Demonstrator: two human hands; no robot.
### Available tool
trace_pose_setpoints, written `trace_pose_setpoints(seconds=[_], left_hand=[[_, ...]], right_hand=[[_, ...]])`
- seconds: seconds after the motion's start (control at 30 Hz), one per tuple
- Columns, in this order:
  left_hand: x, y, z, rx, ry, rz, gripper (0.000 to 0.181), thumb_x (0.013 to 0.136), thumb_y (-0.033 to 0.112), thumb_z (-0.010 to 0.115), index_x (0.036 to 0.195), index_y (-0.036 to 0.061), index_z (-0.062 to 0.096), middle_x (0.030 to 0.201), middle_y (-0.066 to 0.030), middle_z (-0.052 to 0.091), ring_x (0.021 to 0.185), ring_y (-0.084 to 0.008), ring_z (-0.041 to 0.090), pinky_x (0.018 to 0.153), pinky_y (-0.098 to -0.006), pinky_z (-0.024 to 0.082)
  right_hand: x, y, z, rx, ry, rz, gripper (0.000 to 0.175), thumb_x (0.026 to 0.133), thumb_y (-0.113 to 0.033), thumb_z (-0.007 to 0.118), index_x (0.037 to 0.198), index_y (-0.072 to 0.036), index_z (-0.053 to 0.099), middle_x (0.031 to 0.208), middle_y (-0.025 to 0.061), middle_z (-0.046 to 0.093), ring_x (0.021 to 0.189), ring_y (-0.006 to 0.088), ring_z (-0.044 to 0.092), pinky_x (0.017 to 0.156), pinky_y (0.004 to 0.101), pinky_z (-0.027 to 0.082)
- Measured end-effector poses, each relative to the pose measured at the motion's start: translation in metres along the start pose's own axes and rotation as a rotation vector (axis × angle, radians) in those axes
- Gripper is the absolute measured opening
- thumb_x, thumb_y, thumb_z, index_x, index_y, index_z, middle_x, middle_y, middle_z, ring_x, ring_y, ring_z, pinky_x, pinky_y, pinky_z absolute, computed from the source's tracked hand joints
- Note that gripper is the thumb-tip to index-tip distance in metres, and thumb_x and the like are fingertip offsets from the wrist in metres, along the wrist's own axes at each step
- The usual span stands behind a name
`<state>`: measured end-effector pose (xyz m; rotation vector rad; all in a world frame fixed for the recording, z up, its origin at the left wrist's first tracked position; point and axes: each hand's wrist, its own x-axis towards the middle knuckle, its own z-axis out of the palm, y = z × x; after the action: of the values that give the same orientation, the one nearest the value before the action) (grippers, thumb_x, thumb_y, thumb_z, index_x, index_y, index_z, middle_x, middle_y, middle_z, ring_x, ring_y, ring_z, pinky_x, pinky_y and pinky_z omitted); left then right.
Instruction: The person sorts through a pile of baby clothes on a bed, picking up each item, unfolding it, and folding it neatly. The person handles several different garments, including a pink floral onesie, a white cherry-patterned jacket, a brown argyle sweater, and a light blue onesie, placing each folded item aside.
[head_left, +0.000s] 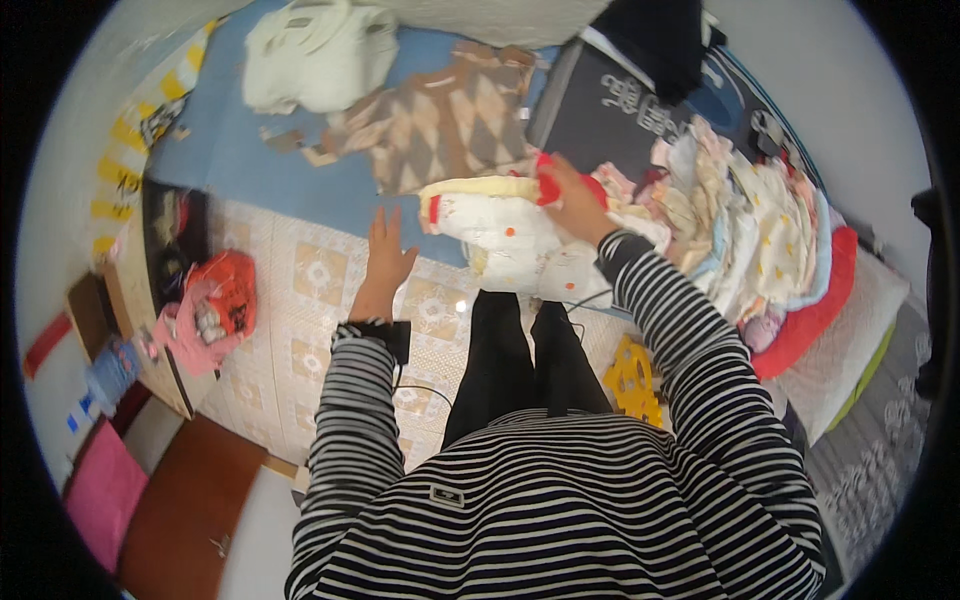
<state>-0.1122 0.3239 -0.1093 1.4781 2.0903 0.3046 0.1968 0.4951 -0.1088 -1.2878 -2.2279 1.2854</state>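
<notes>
My left hand (386, 259) is raised over the front edge of the blue bed cover (270, 169), fingers apart and holding nothing. In front of me lies a white garment (517, 240) with orange dots, a yellowish edge and a red cuff. My right hand (577, 206) has its fingers around red cloth (550, 184) at the far right of that garment. Motion blur hides the exact grip, and I cannot tell whether the red cloth belongs to the garment. Just beyond lies a brown and beige argyle knit cardigan (446, 127), spread out.
A heap of baby clothes (750, 225) sits to the right on a red-edged cushion (814, 322). At the back are a white bag-like item (319, 56) and black cloth (652, 45). A yellow plastic object (636, 379) is by my legs; a red-pink bag (217, 307) stands left.
</notes>
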Motion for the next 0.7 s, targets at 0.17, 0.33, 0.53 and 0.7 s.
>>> trace_pose_setpoints(seconds=[0.17,0.33,0.53,0.7], left_hand=[[-0.042,0.015,0.025,-0.085,-0.126,0.079,0.059,0.074,0.008,0.064,0.129,0.0053,0.042,0.137,-0.0206,0.034,0.126,-0.0379,0.032,0.105,-0.0441,0.027],[-0.056,0.034,0.015,0.005,-0.284,0.101,0.055,0.075,0.007,0.062,0.127,0.0052,0.043,0.136,-0.0203,0.035,0.123,-0.0374,0.036,0.102,-0.0420,0.032],[-0.049,0.080,0.010,-0.121,-0.489,-0.085,0.050,0.079,0.007,0.059,0.127,0.0060,0.044,0.126,-0.0160,0.046,0.102,-0.0244,0.053,0.081,-0.0337,0.047],[-0.048,0.148,0.027,-0.139,-0.617,-0.059,0.040,0.084,0.009,0.056,0.123,0.0048,0.048,0.111,-0.0122,0.058,0.090,-0.0192,0.059,0.078,-0.0300,0.048]], right_hand=[[-0.113,0.009,-0.016,0.112,-0.123,0.167,0.028,0.071,-0.009,0.062,0.098,-0.003,0.057,0.108,0.0184,0.056,0.104,0.0337,0.052,0.094,0.0383,0.040],[-0.219,0.036,-0.077,0.075,0.215,0.543,0.025,0.073,-0.012,0.062,0.096,-0.004,0.059,0.093,0.0149,0.061,0.090,0.0303,0.058,0.080,0.0370,0.045],[-0.315,0.099,-0.142,-0.259,0.765,0.837,0.041,0.070,-0.016,0.067,0.106,-0.001,0.056,0.095,0.0163,0.062,0.090,0.0304,0.059,0.079,0.0365,0.047],[-0.301,0.152,-0.151,-0.454,0.839,0.844,0.052,0.070,-0.016,0.068,0.117,0.000,0.052,0.104,0.0173,0.060,0.098,0.0315,0.056,0.086,0.0392,0.044]])
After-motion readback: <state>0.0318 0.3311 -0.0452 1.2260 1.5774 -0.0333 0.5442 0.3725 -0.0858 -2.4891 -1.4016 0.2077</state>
